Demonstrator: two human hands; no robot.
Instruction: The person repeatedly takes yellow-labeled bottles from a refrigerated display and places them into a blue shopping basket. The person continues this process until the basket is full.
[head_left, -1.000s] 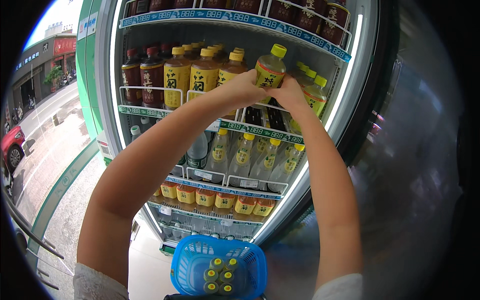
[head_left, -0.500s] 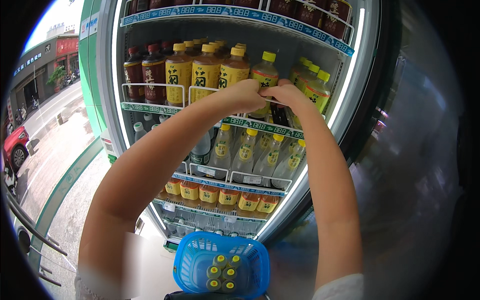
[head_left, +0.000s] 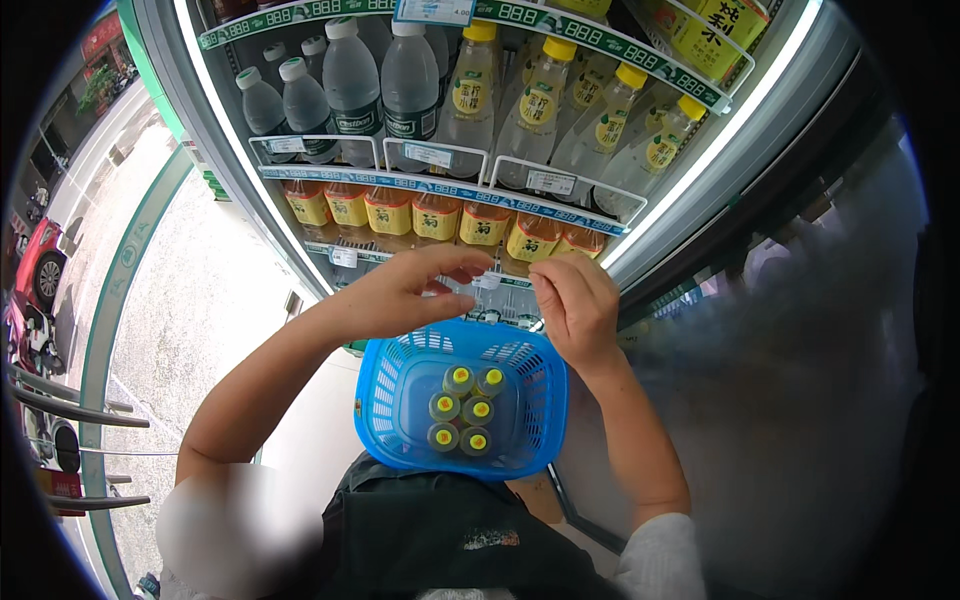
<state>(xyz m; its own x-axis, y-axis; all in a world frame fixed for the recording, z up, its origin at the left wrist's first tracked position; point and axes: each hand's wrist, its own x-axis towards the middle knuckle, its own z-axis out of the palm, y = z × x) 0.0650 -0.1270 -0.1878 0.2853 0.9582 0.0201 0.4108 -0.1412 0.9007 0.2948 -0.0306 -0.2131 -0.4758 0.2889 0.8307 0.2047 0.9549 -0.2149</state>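
My left hand [head_left: 425, 287] hovers over the far left part of the blue basket [head_left: 362, 420], thumb and fingers apart with nothing between them. Just right of it my right hand [head_left: 582, 308] is closed, its fingers curled inward; what they hold, if anything, is hidden. In the basket stand several bottles with yellow-green caps [head_left: 459, 378], seen from above. Behind both hands runs a low cooler shelf with amber drink bottles [head_left: 436, 215] in yellow labels.
An upright drinks cooler fills the far side. Clear bottles with yellow caps [head_left: 531, 110] and white-capped bottles [head_left: 352, 90] stand behind wire rails on its middle shelf. A dark cooler door [head_left: 740, 360] is at right. Metal bars [head_left: 85, 410] and a red car [head_left: 40, 262] show at left.
Both hands have left the wire rail and bottle on the higher shelf, come down above the basket and moved apart. The view has tilted downward.
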